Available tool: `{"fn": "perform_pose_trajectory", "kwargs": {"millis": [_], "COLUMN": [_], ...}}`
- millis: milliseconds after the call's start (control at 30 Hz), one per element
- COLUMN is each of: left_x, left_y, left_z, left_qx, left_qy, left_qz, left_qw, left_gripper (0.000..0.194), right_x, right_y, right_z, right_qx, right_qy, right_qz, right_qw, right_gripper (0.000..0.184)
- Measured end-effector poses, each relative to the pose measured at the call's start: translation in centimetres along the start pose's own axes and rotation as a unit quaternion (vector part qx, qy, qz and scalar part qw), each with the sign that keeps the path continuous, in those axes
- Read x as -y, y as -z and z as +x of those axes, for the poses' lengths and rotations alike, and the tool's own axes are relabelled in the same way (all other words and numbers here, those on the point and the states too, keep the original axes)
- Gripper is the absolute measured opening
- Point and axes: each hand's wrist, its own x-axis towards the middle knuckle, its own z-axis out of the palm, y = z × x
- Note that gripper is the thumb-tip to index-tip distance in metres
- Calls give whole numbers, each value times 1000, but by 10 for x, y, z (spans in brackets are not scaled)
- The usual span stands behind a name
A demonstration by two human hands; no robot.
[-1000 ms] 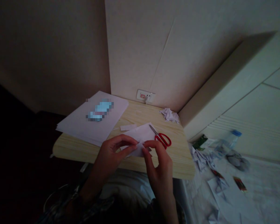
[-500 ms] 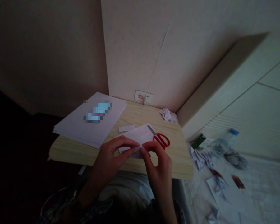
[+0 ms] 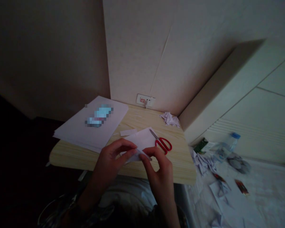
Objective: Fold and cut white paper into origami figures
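Between my hands, above the table's front edge, is a small folded piece of white paper [image 3: 132, 158]. My left hand [image 3: 115, 156] pinches its upper left part between thumb and forefinger. On its right side, my right hand [image 3: 157, 163] pinches the folded edge the same way. Part of the paper is hidden behind my fingers. Just beyond lies a flat white sheet [image 3: 143, 136], with red-handled scissors [image 3: 163, 144] resting over its right edge, blades partly open. A narrow paper strip [image 3: 128, 132] lies to the left of that sheet.
On the light wooden table [image 3: 180, 164], a stack of white paper [image 3: 73, 129] bears a blurred-out device [image 3: 101, 114]. Folded paper pieces [image 3: 170, 119] sit at the back right, near a wall socket [image 3: 145, 100]. To the right, a bed holds a plastic bottle [image 3: 229, 144] and more folded paper [image 3: 202, 163].
My fingers have moved slightly apart along the paper, my left ones leftward and my right ones down along the fold. More of the folded edge shows between them. The view has shifted slightly.
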Motion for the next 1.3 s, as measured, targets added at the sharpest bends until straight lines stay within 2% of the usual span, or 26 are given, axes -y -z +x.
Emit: {"fn": "perform_pose_trajectory", "kwargs": {"millis": [167,333,433,567,700,900,967,1067,1133,1300], "left_x": [2,1,2,3,5,5,4,4,5,8], "left_y": [1,1,2,6,8,4,2,-1,-1,4], "left_z": [1,0,0,3,6,7,7,6,5,5], "left_qx": [44,3,-3,38,69,-5,32,133,152,39], "left_qy": [10,17,34,46,62,82,111,148,146,110], "left_qz": [24,4,-9,5,3,-46,-53,-44,-46,-52], "left_qw": [999,1000,999,998,996,996,992,979,976,992], "left_gripper": [4,8,12,11,8,11,11,9,8,18], "right_x": [-1,-1,-1,-1,-2,-5,-6,-6,-4,-2], "right_y": [1,1,2,6,10,8,7,8,9,6], "right_z": [0,-1,0,1,2,1,1,1,1,1], "right_qx": [13,-2,-21,-16,12,2,2,-31,-31,13], "right_qy": [4,-6,-6,-33,-48,-80,-80,-73,-69,-56], "right_qz": [4,13,18,31,50,73,67,58,49,26], "right_qw": [1000,1000,1000,999,998,994,995,995,996,998], "right_gripper": [13,10,17,19,14,3,10,15,12,7]}}
